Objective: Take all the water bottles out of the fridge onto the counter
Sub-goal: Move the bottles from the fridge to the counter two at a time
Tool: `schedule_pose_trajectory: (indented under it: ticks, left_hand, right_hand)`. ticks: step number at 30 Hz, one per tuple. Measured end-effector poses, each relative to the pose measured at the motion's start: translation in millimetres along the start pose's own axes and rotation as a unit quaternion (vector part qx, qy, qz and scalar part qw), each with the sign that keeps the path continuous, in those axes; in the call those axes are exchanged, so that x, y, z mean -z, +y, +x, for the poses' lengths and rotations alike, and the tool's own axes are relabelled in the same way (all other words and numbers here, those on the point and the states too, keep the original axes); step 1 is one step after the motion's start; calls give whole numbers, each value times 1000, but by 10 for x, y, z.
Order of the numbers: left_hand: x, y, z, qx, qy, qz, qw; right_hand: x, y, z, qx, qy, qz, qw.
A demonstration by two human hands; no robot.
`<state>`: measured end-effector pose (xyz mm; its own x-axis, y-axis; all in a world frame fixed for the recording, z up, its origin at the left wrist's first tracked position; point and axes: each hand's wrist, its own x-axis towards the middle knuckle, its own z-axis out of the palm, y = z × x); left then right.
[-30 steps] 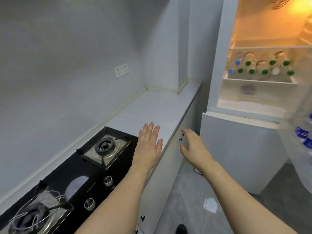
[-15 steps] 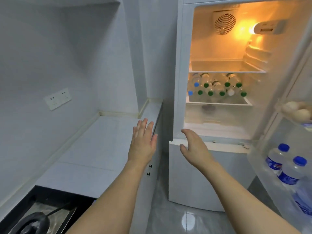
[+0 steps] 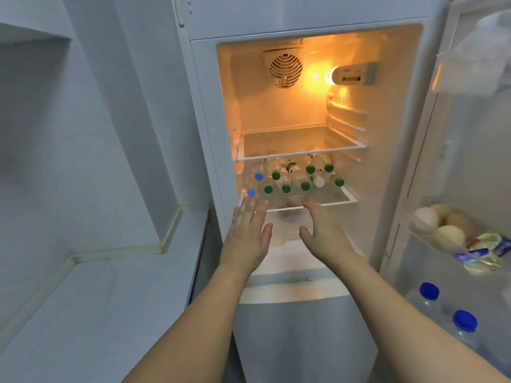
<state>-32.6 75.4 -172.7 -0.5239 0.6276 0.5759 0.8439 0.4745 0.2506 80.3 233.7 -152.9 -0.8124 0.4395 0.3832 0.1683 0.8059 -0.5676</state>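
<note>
Now both hands hover empty, fingers straight: left hand [image 3: 247, 239] and right hand [image 3: 323, 236] just below the shelf [image 3: 343, 200] edge. Beyond them, water bottles [image 3: 293, 175] lie stacked, green, blue and white caps facing out. Eggs [image 3: 439, 228] and two blue-capped bottles [image 3: 445, 313] sit in the door, right. Labels unreadable. Counter [image 3: 96, 299] lies left.

Pale blue-grey walls [image 3: 91, 128], warm amber lamp [image 3: 329, 76]

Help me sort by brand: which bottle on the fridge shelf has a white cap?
The white-capped bottle lying toward the right of the stack on the lower shelf, between green caps. The others there show green or blue caps.
</note>
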Motion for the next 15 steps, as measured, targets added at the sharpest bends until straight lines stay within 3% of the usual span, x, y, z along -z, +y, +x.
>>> schedule_pose_trajectory:
  ticks: [10,13,15]
  left_hand:
    - [-758,-157,1412,-63,-1,19,998]
    - [-976,-35,1743,48,-109,-31,992]
    - [-1105,69,1983,167,-186,-107,962]
  right_hand:
    - [44,762,1359,-113,98,96,984]
    - [-18,992,1650,-177,130,149,964]
    - [-71,1164,1839,-215,135,176,951]
